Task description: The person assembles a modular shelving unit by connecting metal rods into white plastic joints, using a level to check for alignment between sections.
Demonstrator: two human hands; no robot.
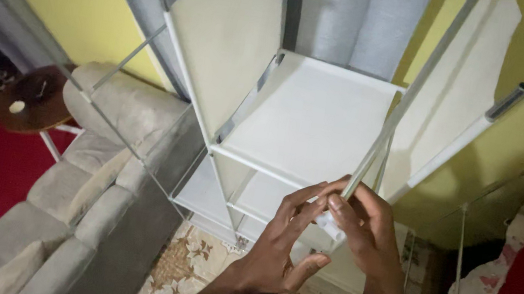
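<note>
Pinching a small white plastic tube connector (332,227) at the slim grey metal pole's (405,107) lower end, both hands, left hand (280,249) and right hand (370,240), close around it; light, stiff, likely slippery, best held near the joint.

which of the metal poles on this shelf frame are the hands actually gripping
The pole running up from the hands to the top right; both the left hand and right hand close round its lower end at a white connector. The others stand untouched.
</note>
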